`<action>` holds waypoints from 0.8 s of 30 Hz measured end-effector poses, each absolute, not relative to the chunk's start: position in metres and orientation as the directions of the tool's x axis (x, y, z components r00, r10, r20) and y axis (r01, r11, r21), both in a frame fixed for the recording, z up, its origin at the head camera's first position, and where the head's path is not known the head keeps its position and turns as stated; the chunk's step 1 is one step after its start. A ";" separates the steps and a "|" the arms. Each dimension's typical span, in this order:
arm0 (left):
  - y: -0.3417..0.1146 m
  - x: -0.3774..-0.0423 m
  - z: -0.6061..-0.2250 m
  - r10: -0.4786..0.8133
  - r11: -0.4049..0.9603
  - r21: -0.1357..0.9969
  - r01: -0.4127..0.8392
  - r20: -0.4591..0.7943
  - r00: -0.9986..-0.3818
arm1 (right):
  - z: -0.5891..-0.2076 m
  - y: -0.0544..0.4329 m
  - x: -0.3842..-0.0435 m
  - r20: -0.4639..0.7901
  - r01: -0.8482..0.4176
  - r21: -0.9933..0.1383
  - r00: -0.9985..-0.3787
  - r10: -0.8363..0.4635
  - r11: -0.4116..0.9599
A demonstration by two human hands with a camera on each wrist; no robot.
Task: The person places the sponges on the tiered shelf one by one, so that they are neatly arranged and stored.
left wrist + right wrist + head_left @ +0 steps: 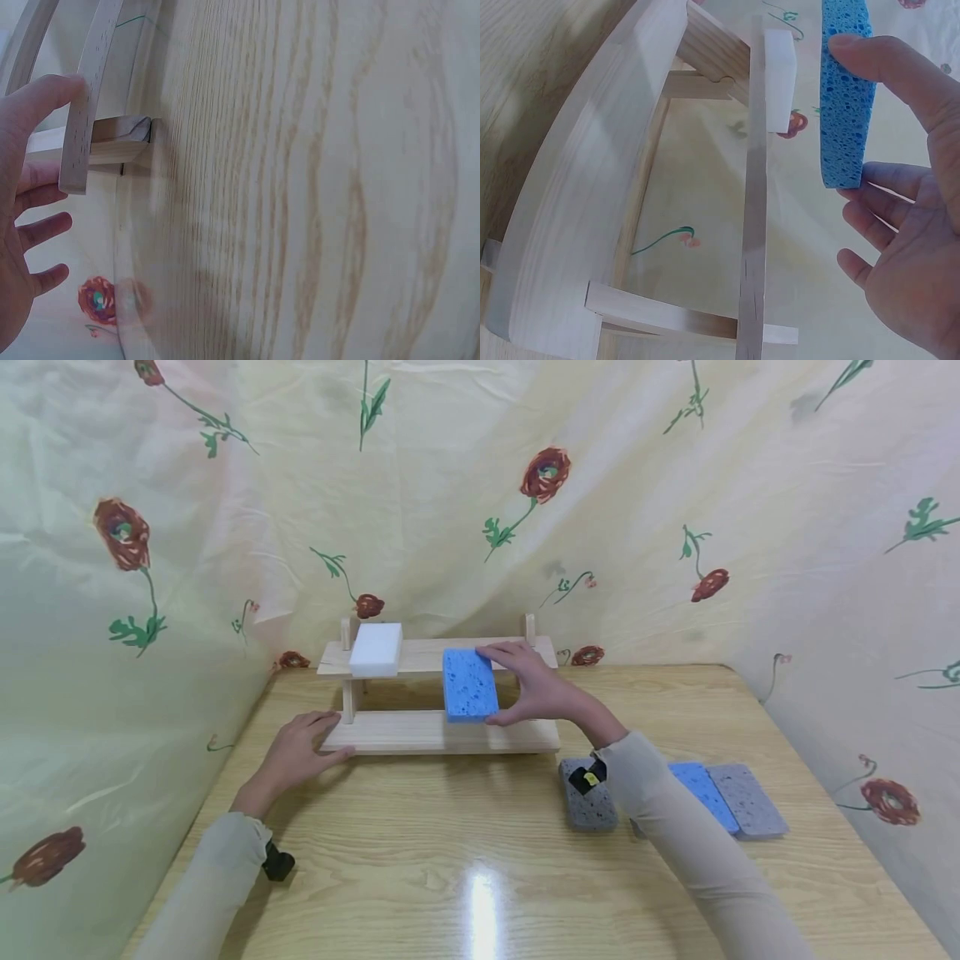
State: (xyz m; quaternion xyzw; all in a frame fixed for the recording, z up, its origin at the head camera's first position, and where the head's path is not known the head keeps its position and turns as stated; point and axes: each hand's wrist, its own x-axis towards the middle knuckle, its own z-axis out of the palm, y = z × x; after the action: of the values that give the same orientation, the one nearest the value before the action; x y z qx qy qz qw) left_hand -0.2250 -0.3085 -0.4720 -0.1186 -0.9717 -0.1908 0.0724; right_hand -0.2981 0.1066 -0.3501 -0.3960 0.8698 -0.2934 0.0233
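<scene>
- Pinching the porous blue sponge, the right hand has its thumb at the near end and its fingers at the far end, spanning the long axis.
- From that grip the sponge lies to the left, its long axis running away from the person; it is aloft, apart from the upper shelf board and above its level in the right wrist view.
- To the sponge's left, the white foam block rests on that board.
- The right forearm slants in from the lower right, palm turned towards the sponge.
- Farther from the sponge, the left hand grips the left end of the lower shelf board, thumb at its front edge.
</scene>
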 end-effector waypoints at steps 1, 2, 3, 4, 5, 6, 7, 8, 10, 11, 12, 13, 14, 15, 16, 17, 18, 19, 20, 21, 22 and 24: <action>-0.308 -0.225 -0.472 0.202 0.899 0.354 0.257 0.185 -0.962 | -0.350 0.106 -0.299 0.193 -0.673 -0.529 -0.689 -0.699 0.517; -0.308 -0.225 -0.472 0.202 0.899 0.355 0.257 0.185 -0.962 | -0.350 0.106 -0.300 0.193 -0.670 -0.526 -0.694 -0.693 0.524; -0.308 -0.225 -0.472 0.202 0.899 0.354 0.257 0.185 -0.962 | -0.350 0.105 -0.300 0.195 -0.668 -0.523 -0.698 -0.689 0.529; -0.308 -0.225 -0.472 0.202 0.899 0.354 0.258 0.187 -0.961 | -0.350 0.105 -0.301 0.199 -0.668 -0.520 -0.701 -0.685 0.532; -0.308 -0.225 -0.472 0.204 0.898 0.354 0.261 0.190 -0.960 | -0.350 0.104 -0.301 0.202 -0.666 -0.519 -0.705 -0.680 0.536; -0.308 -0.225 -0.472 0.204 0.898 0.355 0.262 0.192 -0.960 | -0.350 0.104 -0.302 0.205 -0.664 -0.518 -0.709 -0.675 0.539; -0.308 -0.225 -0.472 0.205 0.897 0.356 0.263 0.194 -0.959 | -0.350 0.103 -0.302 0.208 -0.660 -0.520 -0.713 -0.669 0.542; -0.309 -0.225 -0.472 0.205 0.896 0.357 0.264 0.196 -0.959 | -0.349 0.102 -0.303 0.212 -0.657 -0.522 -0.717 -0.664 0.543; -0.309 -0.225 -0.472 0.204 0.894 0.361 0.267 0.201 -0.958 | -0.349 0.101 -0.303 0.219 -0.652 -0.527 -0.724 -0.654 0.545; -0.309 -0.225 -0.472 0.205 0.894 0.361 0.268 0.203 -0.958 | -0.349 0.100 -0.304 0.224 -0.651 -0.528 -0.726 -0.650 0.545; -0.309 -0.224 -0.472 0.204 0.893 0.361 0.268 0.205 -0.957 | -0.350 0.099 -0.305 0.229 -0.651 -0.527 -0.727 -0.647 0.545; -0.309 -0.224 -0.472 0.206 0.893 0.361 0.270 0.208 -0.956 | -0.350 0.098 -0.306 0.234 -0.653 -0.525 -0.727 -0.645 0.546; -0.309 -0.224 -0.472 0.206 0.893 0.359 0.272 0.211 -0.956 | -0.351 0.097 -0.307 0.239 -0.655 -0.523 -0.727 -0.644 0.546; -0.309 -0.224 -0.472 0.207 0.892 0.359 0.273 0.213 -0.955 | -0.352 0.097 -0.307 0.241 -0.656 -0.521 -0.727 -0.642 0.547; -0.309 -0.224 -0.472 0.207 0.892 0.358 0.275 0.216 -0.954 | -0.353 0.096 -0.308 0.244 -0.657 -0.518 -0.727 -0.642 0.548; -0.309 -0.224 -0.473 0.208 0.893 0.356 0.276 0.217 -0.954 | -0.354 0.095 -0.309 0.246 -0.658 -0.515 -0.727 -0.641 0.550; -0.309 -0.224 -0.473 0.209 0.893 0.354 0.277 0.218 -0.953 | -0.355 0.095 -0.310 0.246 -0.657 -0.514 -0.729 -0.639 0.552; -0.309 -0.224 -0.473 0.209 0.893 0.354 0.277 0.219 -0.953 | -0.355 0.094 -0.311 0.248 -0.657 -0.512 -0.729 -0.638 0.553; -0.309 -0.225 -0.474 0.209 0.893 0.354 0.277 0.219 -0.953 | -0.356 0.094 -0.311 0.250 -0.657 -0.512 -0.730 -0.637 0.553; -0.309 -0.225 -0.474 0.209 0.893 0.354 0.277 0.219 -0.953 | -0.356 0.093 -0.311 0.253 -0.658 -0.510 -0.730 -0.635 0.553; -0.309 -0.225 -0.474 0.208 0.894 0.353 0.277 0.221 -0.953 | -0.357 0.092 -0.312 0.258 -0.661 -0.507 -0.729 -0.634 0.554; -0.309 -0.224 -0.474 0.207 0.893 0.354 0.277 0.222 -0.953 | -0.358 0.091 -0.313 0.272 -0.668 -0.497 -0.726 -0.632 0.554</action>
State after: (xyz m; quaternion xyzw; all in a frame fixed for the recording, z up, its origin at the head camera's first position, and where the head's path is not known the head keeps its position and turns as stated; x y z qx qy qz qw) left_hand -0.2243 -0.3088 -0.4742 -0.1247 -0.9688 -0.1943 0.0897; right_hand -0.3127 0.0906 -0.3584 -0.3689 0.8809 -0.2950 -0.0308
